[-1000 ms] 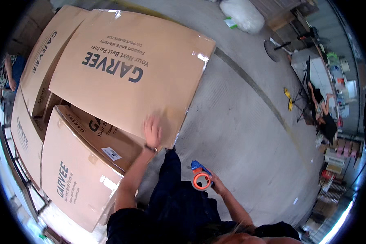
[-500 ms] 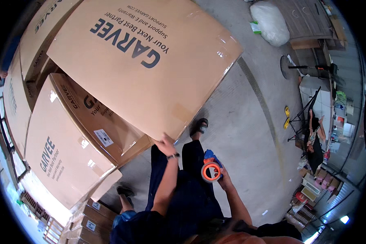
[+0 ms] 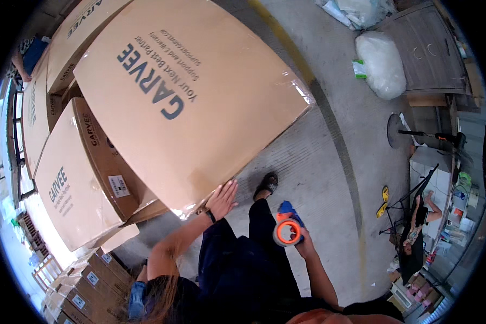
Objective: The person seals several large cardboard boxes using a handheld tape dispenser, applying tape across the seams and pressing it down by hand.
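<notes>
Grey concrete floor (image 3: 313, 156) spreads to the right of the large brown carton (image 3: 221, 86), and a white plastic-wrapped bundle (image 3: 383, 67) and a pair of yellow slippers (image 3: 385, 194) lie farther right of that carton. Other cartons (image 3: 78, 178) stand close on its left. At its near edge, the left hand (image 3: 222, 201) presses with fingers nearly straight, gripping nothing. To the carton's lower right, apart from it, the right hand (image 3: 306, 243) is wrapped around a blue tape dispenser (image 3: 288, 221) with an orange-cored roll.
</notes>
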